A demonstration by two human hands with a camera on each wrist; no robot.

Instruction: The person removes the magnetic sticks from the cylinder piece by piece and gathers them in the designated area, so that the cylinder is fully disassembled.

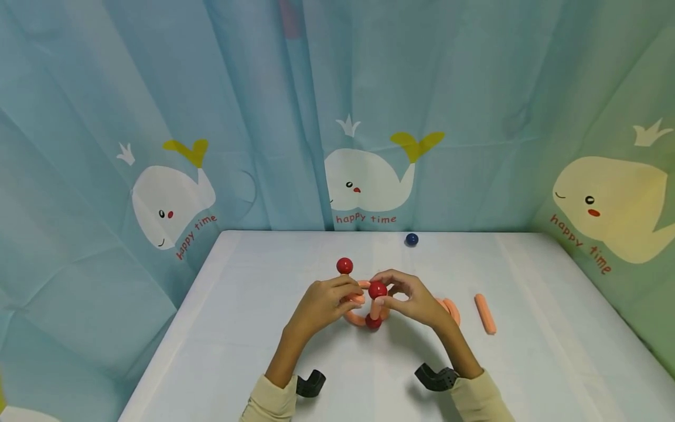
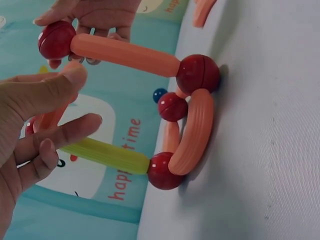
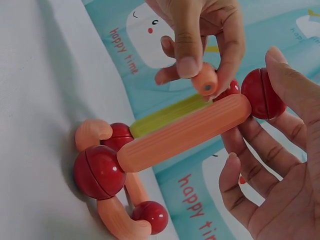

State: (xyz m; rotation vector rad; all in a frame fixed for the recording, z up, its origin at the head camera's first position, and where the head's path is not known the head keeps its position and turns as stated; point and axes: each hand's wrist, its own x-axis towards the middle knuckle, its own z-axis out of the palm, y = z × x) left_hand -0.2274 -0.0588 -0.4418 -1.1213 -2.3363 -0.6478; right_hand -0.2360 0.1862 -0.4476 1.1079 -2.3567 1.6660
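My left hand [image 1: 321, 302] pinches a short orange rod [image 3: 206, 80] between thumb and fingers; its end with a small grey dot faces the right wrist camera. Beside it, my right hand [image 1: 411, 296] holds a red ball [image 3: 262, 94] at the top of an upright orange rod [image 3: 185, 132]. That rod stands on a lower red ball [image 3: 100, 171]. Curved orange pieces [image 2: 195, 135] join red balls into a base on the table. A yellow-green rod [image 2: 107, 155] rises from another base ball [image 2: 165, 171], and a red ball [image 1: 344, 265] tops it, partly hidden in the wrist views.
On the white table [image 1: 232, 351], a dark blue ball [image 1: 412, 240] lies near the back edge. To the right are a loose straight orange rod [image 1: 485, 314] and curved orange pieces [image 1: 450, 310], partly behind my right wrist. A whale-printed curtain [image 1: 263, 117] hangs behind the table.
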